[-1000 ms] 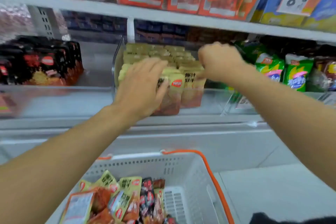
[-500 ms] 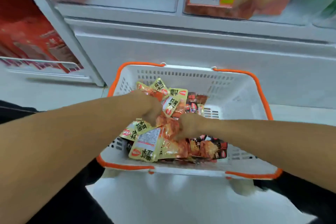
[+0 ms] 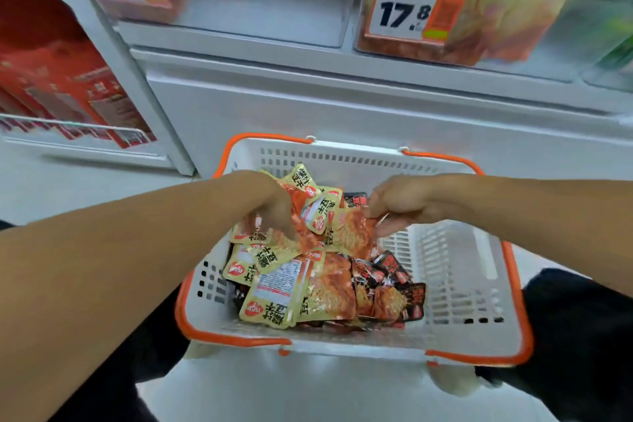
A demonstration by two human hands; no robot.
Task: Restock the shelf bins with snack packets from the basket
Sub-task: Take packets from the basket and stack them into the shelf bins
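Below the shelf edge, inside the basket: both hands work the heap of snack packets.

Left hand: the left hand is sunk among the yellow-and-orange packets, fingers curled down round a bunch of them; several packets fan out above and to the right of the knuckles. I judge this a gathering hold, meant to take many at once.

Right hand: the right hand pinches the right edge of an orange packet between thumb and fingertips. That packet lies between the two grips, its left part touching the bunch under the left hand. The pinch looks set to steady or feed packets toward the other hand.

Loose stock: more yellow-and-orange packets lie below the left grip, one showing its white label side. Dark red-and-black packets sit below the right grip, apart from either hand.

Basket: the white basket with orange rim stands on the floor; its right half, beyond the right grip, shows bare mesh.

Destination: above the right hand, a clear shelf bin holds upright packets of the same yellow design behind a 17.8 price tag. The matching print suggests this bin is where the handful belongs.

Neighbouring bin: above the left hand, a second clear bin; its contents are blurred.

Stage, as judged: pickup under way, nothing lifted clear of the basket yet.

Risk, as judged: slick overlapping packets may slip from a loose bunch on the lift.
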